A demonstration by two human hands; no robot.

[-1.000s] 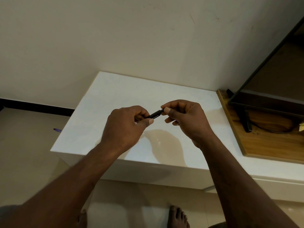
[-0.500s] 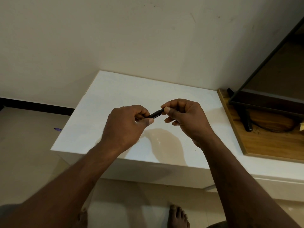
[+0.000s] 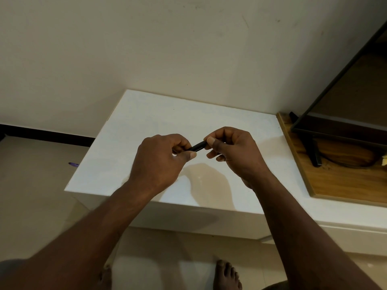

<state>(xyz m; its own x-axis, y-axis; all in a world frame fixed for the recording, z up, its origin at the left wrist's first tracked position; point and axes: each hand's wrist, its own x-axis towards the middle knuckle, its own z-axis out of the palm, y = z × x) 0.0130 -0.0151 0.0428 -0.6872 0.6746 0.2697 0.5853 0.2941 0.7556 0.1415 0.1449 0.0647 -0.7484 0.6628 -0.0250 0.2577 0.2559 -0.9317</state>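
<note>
Pinching short black pen (image 3: 198,146) at both ends, left hand (image 3: 161,162) and right hand (image 3: 232,151), above white worktop (image 3: 146,122). Likely light, stiff, smooth, slippery; best gripped firmly near the ends.

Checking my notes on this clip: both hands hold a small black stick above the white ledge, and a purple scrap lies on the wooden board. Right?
Not quite. In the head view the purple scrap lies on the floor left of the white ledge, not on the wooden board. The left hand and right hand do hold the small black stick above the ledge.
</note>
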